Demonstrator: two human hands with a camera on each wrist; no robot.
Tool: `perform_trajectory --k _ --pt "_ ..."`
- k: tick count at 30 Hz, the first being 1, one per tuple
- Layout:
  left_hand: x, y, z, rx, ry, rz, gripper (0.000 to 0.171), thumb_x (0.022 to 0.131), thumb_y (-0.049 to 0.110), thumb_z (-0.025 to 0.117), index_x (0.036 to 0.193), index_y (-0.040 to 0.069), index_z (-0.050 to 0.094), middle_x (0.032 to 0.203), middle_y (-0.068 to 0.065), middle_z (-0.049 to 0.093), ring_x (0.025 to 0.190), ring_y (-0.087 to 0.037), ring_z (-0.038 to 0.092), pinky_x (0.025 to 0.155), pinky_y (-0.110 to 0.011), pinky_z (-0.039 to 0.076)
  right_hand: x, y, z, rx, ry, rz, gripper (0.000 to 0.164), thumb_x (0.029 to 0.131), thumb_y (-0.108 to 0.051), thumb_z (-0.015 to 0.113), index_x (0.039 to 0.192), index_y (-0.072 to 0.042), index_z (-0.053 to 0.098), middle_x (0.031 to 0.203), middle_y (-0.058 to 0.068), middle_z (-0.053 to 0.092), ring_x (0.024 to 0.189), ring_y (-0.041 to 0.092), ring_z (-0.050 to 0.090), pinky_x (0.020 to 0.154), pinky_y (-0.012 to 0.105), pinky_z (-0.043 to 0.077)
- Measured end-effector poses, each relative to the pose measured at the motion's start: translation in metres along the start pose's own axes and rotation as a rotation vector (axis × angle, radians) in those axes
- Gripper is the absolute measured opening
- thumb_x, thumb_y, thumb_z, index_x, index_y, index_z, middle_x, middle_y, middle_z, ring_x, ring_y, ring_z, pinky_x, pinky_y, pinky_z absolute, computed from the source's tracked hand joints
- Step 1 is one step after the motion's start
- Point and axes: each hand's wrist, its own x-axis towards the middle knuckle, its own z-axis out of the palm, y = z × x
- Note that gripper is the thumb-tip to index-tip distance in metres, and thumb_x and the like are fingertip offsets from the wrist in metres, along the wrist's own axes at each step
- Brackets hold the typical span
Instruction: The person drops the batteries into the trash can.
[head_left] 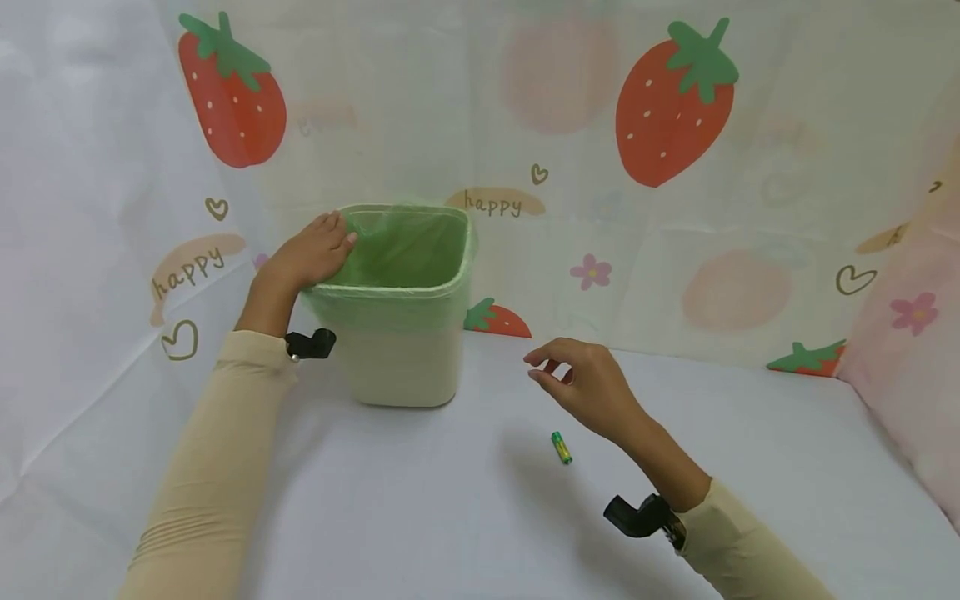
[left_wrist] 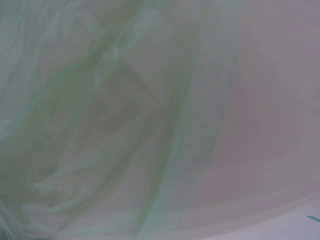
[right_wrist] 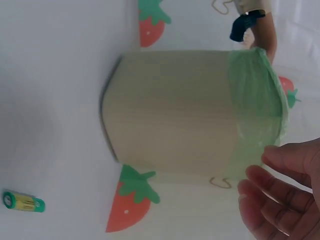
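Observation:
A pale trash can (head_left: pixel 405 350) stands upright on the white surface, lined with a thin green plastic bag (head_left: pixel 420 242) folded over its rim. My left hand (head_left: pixel 315 247) grips the left side of the rim over the bag. In the left wrist view the crinkled bag (left_wrist: pixel 115 125) fills most of the picture, and the fingers are hidden. My right hand (head_left: pixel 588 383) hovers to the right of the can, its fingers loosely bent, thumb and index apart, nothing between them. Below it on the surface lies a small green and yellow battery (head_left: pixel 561 447).
Behind the can hangs a white cloth backdrop (head_left: pixel 420 125) printed with strawberries, hearts and flowers. A pinkish cloth side (head_left: pixel 922 375) rises at the right. Each wrist wears a black camera (head_left: pixel 637 517).

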Motion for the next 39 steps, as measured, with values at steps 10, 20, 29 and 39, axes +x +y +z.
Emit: perform_trajectory --k 10,20,29,39 --pt "0.001 0.001 0.0 -0.003 -0.013 -0.001 0.063 0.113 0.026 0.023 0.152 -0.021 0.009 0.162 -0.038 0.002 0.152 -0.048 -0.001 0.125 -0.052 0.003 -0.026 0.012 0.009 0.006 -0.013 0.051 0.015 0.09 -0.008 0.078 0.105 -0.01 0.078 0.096 -0.004 0.076 0.081 0.008 0.064 0.063 0.024 0.056" --pt "0.005 0.002 0.001 0.001 -0.022 -0.001 0.064 0.113 0.028 0.022 0.153 -0.02 0.008 0.162 -0.037 0.001 0.153 -0.047 -0.002 0.125 -0.052 0.003 -0.048 0.027 0.018 0.005 -0.051 0.123 0.015 0.09 -0.011 0.079 0.105 -0.011 0.079 0.097 -0.005 0.076 0.082 0.008 0.064 0.065 0.024 0.057" --pt "0.005 0.002 0.001 -0.006 -0.025 -0.001 0.063 0.113 0.027 0.023 0.152 -0.02 0.008 0.162 -0.037 0.001 0.153 -0.047 -0.002 0.125 -0.052 0.003 -0.067 0.043 0.03 0.027 -0.076 0.175 0.016 0.088 -0.005 0.079 0.103 -0.01 0.078 0.097 0.0 0.077 0.079 0.008 0.064 0.065 0.024 0.056" --pt "-0.002 -0.006 -0.001 0.0 -0.021 -0.002 0.063 0.113 0.026 0.023 0.152 -0.021 0.008 0.162 -0.038 0.001 0.152 -0.048 -0.001 0.125 -0.053 0.003 -0.073 0.051 0.041 0.024 -0.105 0.235 0.019 0.086 -0.002 0.079 0.105 -0.005 0.077 0.098 0.006 0.076 0.079 0.014 0.066 0.068 0.027 0.056"
